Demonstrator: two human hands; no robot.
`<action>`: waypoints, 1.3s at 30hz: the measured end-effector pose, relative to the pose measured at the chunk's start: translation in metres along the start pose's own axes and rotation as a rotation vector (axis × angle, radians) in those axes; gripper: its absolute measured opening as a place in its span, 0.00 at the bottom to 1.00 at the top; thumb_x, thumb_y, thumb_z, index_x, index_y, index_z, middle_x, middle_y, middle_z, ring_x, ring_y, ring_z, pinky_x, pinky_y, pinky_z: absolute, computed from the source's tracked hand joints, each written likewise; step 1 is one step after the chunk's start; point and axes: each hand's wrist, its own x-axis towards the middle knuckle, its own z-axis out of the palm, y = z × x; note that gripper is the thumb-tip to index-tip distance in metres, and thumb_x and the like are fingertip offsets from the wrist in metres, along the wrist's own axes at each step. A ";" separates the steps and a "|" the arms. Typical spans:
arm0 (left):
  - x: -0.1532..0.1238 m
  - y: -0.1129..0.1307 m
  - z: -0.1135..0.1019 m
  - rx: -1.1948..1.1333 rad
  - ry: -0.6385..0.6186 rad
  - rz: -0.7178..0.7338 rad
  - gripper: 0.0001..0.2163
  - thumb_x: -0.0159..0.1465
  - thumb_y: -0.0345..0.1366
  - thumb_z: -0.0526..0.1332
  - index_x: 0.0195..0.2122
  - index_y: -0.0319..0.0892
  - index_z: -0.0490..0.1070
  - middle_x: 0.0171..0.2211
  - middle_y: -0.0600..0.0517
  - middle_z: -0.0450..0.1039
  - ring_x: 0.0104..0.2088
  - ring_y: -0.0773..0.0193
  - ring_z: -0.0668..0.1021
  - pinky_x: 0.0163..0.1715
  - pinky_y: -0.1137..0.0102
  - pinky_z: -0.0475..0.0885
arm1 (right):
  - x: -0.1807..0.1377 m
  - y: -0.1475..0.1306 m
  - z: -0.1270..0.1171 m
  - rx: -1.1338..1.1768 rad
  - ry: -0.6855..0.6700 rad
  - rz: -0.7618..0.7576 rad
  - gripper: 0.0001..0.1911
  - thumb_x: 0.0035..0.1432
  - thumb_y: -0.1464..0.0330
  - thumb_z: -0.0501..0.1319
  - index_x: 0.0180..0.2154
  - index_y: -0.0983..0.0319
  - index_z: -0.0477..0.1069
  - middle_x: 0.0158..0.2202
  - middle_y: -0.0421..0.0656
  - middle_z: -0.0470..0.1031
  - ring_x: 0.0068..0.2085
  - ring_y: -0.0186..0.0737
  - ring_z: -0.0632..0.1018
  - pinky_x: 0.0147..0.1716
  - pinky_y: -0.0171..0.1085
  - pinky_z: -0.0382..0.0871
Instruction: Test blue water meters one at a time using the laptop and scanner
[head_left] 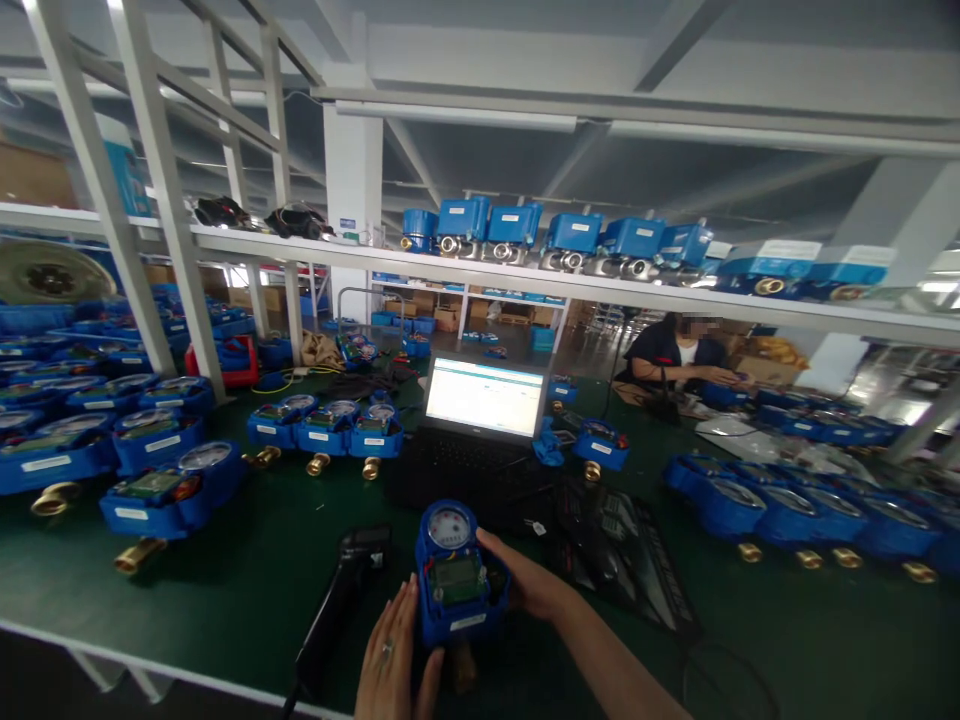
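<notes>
Both hands are around one blue plastic water meter with a round dial and a green circuit board under its open front [456,575]. It stands on the dark green bench top [247,580], near the front edge and just in front of the open black laptop with the bright screen [484,420]. The left hand [394,665] lies flat against the left side of the meter with the fingers straight. The right hand [529,582] curves around the right side and touches the housing. So the hands are apart, with the meter clamped lightly between them.

I judge that the meter is rather heavy for its size, because a brass pipe fitting shows under the body. The plastic shell is stiff and smooth, so it can slip a little. The exposed board and the glass of the dial look fragile. It is better to take hold on the two side walls of the housing, low, near the metal part.

A black handheld scanner [341,590] lies just beside the meter on the left. Many similar blue meters [161,485] stand in rows on the bench.
</notes>
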 end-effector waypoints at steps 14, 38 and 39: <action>-0.001 -0.016 0.001 0.034 -0.109 -0.004 0.29 0.68 0.43 0.47 0.68 0.50 0.35 0.59 0.40 0.65 0.55 0.47 0.73 0.47 0.49 0.76 | -0.042 0.055 -0.112 -0.852 1.093 -0.230 0.29 0.54 0.60 0.55 0.56 0.63 0.63 0.57 0.53 0.62 0.56 0.59 0.66 0.54 0.55 0.61; -0.002 -0.004 0.002 0.062 -0.134 -0.104 0.28 0.68 0.46 0.47 0.67 0.47 0.40 0.57 0.40 0.68 0.54 0.47 0.73 0.47 0.51 0.76 | -0.021 0.080 -0.134 -1.156 1.102 -0.404 0.25 0.57 0.62 0.51 0.54 0.61 0.68 0.56 0.51 0.65 0.51 0.54 0.72 0.50 0.51 0.68; -0.002 -0.004 0.002 0.062 -0.137 -0.105 0.28 0.68 0.46 0.47 0.67 0.47 0.40 0.57 0.41 0.68 0.54 0.47 0.73 0.47 0.51 0.75 | -0.021 0.080 -0.134 -1.158 1.100 -0.399 0.25 0.58 0.61 0.51 0.54 0.61 0.68 0.56 0.51 0.65 0.51 0.54 0.71 0.50 0.51 0.68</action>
